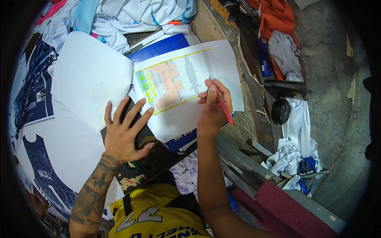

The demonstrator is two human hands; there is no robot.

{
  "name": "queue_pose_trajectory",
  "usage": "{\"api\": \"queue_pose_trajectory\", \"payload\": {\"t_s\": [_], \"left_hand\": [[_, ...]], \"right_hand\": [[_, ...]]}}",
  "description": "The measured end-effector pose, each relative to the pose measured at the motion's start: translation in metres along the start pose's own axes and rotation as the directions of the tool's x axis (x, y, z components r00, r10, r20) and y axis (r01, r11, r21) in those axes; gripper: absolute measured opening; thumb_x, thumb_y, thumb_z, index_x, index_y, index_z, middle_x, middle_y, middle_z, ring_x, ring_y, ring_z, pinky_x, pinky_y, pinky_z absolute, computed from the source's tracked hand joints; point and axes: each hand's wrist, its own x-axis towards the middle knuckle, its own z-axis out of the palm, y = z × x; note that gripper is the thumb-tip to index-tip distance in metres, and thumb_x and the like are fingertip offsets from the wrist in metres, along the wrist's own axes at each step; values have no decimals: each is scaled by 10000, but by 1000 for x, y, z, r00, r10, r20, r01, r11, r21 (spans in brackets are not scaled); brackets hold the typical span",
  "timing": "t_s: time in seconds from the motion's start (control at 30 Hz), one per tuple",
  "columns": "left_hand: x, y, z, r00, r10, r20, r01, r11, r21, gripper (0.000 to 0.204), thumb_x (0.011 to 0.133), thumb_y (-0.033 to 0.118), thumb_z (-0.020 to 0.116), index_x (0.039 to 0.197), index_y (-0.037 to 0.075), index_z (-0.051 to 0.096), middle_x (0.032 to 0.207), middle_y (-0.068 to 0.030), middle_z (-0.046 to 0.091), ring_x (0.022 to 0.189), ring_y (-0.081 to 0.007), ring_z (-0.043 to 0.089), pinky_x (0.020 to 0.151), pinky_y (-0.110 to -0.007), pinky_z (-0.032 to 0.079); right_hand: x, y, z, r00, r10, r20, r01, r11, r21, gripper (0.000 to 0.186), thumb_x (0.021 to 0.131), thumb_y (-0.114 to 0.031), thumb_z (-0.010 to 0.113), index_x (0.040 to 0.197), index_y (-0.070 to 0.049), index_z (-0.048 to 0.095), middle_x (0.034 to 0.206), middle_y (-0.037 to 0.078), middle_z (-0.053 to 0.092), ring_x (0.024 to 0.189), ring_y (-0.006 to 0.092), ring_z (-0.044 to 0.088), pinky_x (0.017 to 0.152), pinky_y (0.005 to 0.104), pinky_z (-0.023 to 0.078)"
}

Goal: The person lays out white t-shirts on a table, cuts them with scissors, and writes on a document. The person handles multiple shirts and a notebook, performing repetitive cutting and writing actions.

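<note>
2 hands are at work over my desk view. My right hand point(213, 108) pinches a red pen point(222, 102), its tip down on the printed sheet point(186, 79), at the right end of the coloured table printed there. That sheet lies on a blue pad point(162, 47), whose corner pokes out above and below it. The sheet's right edge runs just beside the worn edge of the wooden bench point(254, 107), so I see little room on that side.

My left hand point(126, 133) lies flat with fingers spread, gripping nothing, pressing on a black phone point(137, 119) at the sheet's lower left corner. A large blank white sheet point(89, 75) overlaps to the left, its curved edge near my fingertips. Printed jersey fabric point(33, 95) covers the far left.

Right of the bench, white cloth point(295, 119) hangs down beside a black tool point(283, 89) and orange cloth point(278, 16). A maroon cushion point(289, 208) sits low right, well apart from both hands.
</note>
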Motion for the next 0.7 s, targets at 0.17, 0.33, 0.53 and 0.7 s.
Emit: {"api": "queue_pose_trajectory", "payload": {"t_s": [0.17,0.33,0.53,0.7], "left_hand": [[-1,-1,1,1000,-2,8,2,1000,1,915,766,579,768,1605,286,553,1701,-52,455,1591,-402,323,1311,-695,46],[-1,-1,1,1000,0,17,0,1000,-4,906,784,596,755,1608,283,547,1706,-49,447,1595,-402,315,1310,-697,39],[-2,-2,1,999,-5,36,5,1000,8,914,785,604,757,1614,291,533,1716,-38,432,1602,-394,302,1311,-692,31],[-2,-1,1,999,-15,36,15,1000,-11,916,775,604,766,1609,304,536,1718,-29,427,1602,-395,302,1312,-688,26]], "right_hand": [[-3,1,0,1000,4,17,-3,999,-39,266,1083,-121,655,1259,77,685,1127,170,784,773,108,696,687,230,565],[-5,2,0,996,-15,83,20,998,-52,220,1084,-97,645,1218,70,695,1077,156,795,781,100,685,729,234,554],[-9,0,-2,991,4,133,7,997,-77,199,1082,-95,646,1178,70,702,1014,116,798,803,93,678,747,244,551],[-10,3,-2,981,-13,195,32,995,-92,199,1090,-115,652,1173,57,710,998,90,797,828,93,689,724,241,534]]}}
